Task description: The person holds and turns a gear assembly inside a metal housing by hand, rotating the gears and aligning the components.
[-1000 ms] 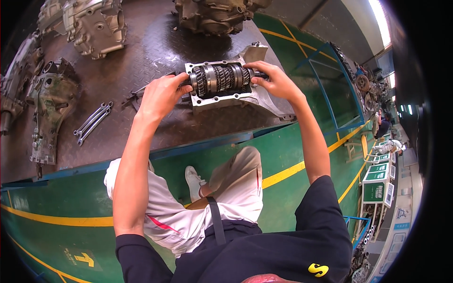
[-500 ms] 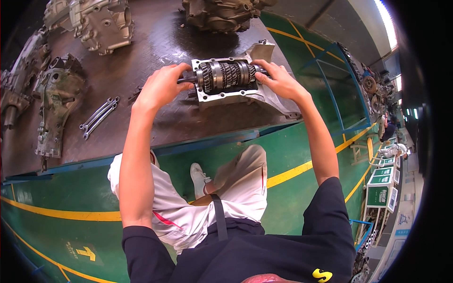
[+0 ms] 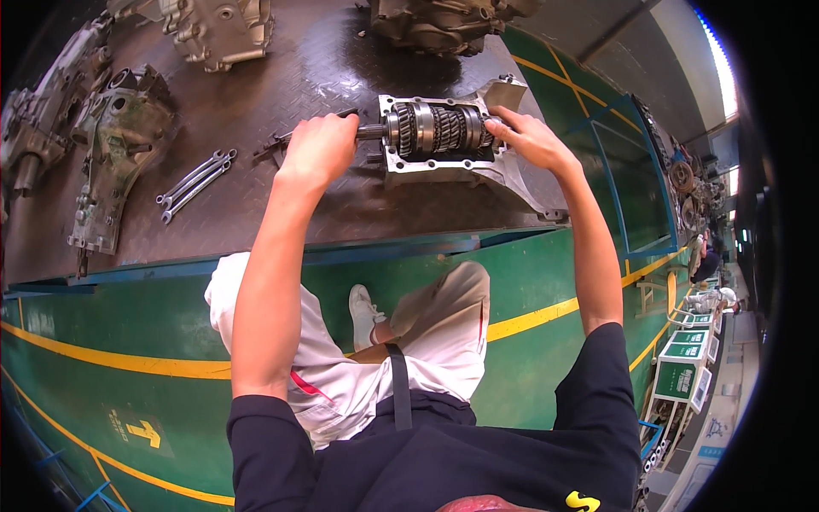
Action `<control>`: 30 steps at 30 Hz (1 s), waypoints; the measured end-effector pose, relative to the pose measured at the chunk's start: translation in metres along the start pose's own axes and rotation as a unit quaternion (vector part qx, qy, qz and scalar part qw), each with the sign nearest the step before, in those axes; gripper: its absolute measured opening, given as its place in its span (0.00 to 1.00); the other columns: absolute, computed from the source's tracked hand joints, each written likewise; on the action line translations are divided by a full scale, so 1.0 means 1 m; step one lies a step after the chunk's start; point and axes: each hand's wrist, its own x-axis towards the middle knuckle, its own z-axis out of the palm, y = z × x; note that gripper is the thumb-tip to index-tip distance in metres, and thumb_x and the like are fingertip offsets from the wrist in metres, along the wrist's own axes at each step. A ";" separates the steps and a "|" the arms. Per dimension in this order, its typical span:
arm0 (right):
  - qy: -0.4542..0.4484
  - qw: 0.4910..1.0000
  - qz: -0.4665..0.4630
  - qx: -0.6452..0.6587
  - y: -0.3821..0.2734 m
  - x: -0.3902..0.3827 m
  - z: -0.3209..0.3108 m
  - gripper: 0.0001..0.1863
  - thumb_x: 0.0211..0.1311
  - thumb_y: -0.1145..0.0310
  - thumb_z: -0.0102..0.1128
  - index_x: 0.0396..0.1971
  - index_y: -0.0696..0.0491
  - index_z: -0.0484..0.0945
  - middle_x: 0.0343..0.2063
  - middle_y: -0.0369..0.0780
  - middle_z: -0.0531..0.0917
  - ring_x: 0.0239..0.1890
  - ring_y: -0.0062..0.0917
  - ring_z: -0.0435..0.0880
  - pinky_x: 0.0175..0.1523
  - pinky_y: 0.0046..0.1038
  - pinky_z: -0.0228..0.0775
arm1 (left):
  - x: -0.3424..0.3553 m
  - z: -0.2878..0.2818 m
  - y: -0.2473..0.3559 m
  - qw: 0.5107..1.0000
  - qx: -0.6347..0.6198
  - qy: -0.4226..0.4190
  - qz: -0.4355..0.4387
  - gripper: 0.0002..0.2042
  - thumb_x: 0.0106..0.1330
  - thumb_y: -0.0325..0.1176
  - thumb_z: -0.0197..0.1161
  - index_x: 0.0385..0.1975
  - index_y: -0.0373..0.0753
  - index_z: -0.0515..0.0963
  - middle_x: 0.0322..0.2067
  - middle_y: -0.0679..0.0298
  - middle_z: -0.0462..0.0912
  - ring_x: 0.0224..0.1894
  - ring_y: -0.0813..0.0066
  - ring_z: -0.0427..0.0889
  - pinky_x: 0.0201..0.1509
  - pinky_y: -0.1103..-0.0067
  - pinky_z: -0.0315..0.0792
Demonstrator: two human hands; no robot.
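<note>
A gear shaft (image 3: 439, 126) carrying several toothed gears lies in an open silver gearbox housing (image 3: 439, 165) on the table. My right hand (image 3: 536, 141) is bent over the right end of the shaft, thumb and fingers against the last gear and the housing rim. My left hand (image 3: 322, 147) is closed just left of the shaft's splined end (image 3: 372, 132). A dark, long metal tool (image 3: 271, 150) lies beside and partly behind that hand. What the left fingers hold is hidden by the back of the hand.
Several combination wrenches (image 3: 196, 183) lie on the dark metal table (image 3: 256, 218). Dirty gearbox casings (image 3: 119, 145) stand at the left, with more castings (image 3: 444, 26) at the back. A blue frame (image 3: 631, 183) stands on the green floor at the right.
My left hand has come off the shaft's left end and closed beside it, near the dark tool. The right hand stays at the shaft's right end. The view has shifted slightly.
</note>
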 end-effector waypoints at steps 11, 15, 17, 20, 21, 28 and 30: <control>-0.061 0.992 0.071 0.087 -0.009 0.011 -0.006 0.44 0.71 0.27 0.44 0.52 0.59 0.83 0.29 0.42 0.82 0.27 0.26 0.78 0.36 0.32 0.71 | 0.002 0.010 0.006 0.999 0.012 0.040 -0.002 0.09 0.69 0.36 0.63 0.41 0.37 0.81 0.35 0.47 0.88 0.42 0.46 0.87 0.47 0.55 0.80; -0.124 0.979 0.135 0.083 -0.011 0.022 -0.015 0.46 0.70 0.24 0.41 0.43 0.57 0.86 0.21 0.38 0.79 0.22 0.21 0.75 0.28 0.28 0.65 | 0.003 0.010 0.006 0.999 0.010 0.037 -0.017 0.10 0.68 0.36 0.64 0.39 0.36 0.82 0.35 0.46 0.88 0.42 0.46 0.88 0.48 0.56 0.81; -0.113 0.980 0.145 0.082 -0.010 0.027 -0.014 0.47 0.67 0.20 0.38 0.35 0.54 0.85 0.15 0.34 0.76 0.17 0.20 0.72 0.24 0.27 0.60 | 0.004 0.011 0.005 0.999 0.007 0.040 -0.020 0.10 0.68 0.36 0.65 0.39 0.36 0.83 0.35 0.46 0.88 0.42 0.46 0.88 0.48 0.57 0.81; -0.184 0.959 0.209 0.051 -0.014 0.038 -0.018 0.49 0.63 0.16 0.36 0.28 0.52 0.83 0.12 0.35 0.74 0.12 0.20 0.70 0.19 0.25 0.57 | 0.005 0.006 0.003 0.999 -0.009 0.017 -0.040 0.11 0.64 0.37 0.67 0.36 0.35 0.86 0.36 0.45 0.88 0.43 0.46 0.89 0.50 0.58 0.82; -0.180 0.960 0.206 0.051 -0.015 0.040 -0.017 0.49 0.63 0.16 0.36 0.28 0.52 0.83 0.12 0.35 0.74 0.12 0.20 0.70 0.19 0.25 0.57 | 0.007 0.006 0.004 0.999 -0.005 0.021 -0.040 0.11 0.64 0.37 0.67 0.36 0.35 0.86 0.36 0.45 0.88 0.43 0.46 0.89 0.50 0.58 0.82; -0.196 0.939 0.266 0.097 -0.003 0.048 -0.008 0.57 0.54 0.10 0.35 0.44 0.52 0.88 0.33 0.43 0.88 0.27 0.34 0.89 0.34 0.34 0.80 | 0.009 0.007 0.009 0.998 -0.016 0.022 -0.058 0.11 0.61 0.36 0.69 0.35 0.34 0.87 0.37 0.45 0.88 0.43 0.46 0.89 0.51 0.59 0.83; -0.184 0.943 0.254 0.113 0.003 0.047 -0.002 0.58 0.54 0.10 0.35 0.44 0.53 0.88 0.34 0.43 0.89 0.28 0.34 0.89 0.35 0.35 0.81 | 0.010 0.006 0.009 0.998 -0.016 0.013 -0.060 0.12 0.61 0.37 0.69 0.36 0.33 0.87 0.37 0.45 0.88 0.44 0.46 0.89 0.51 0.59 0.83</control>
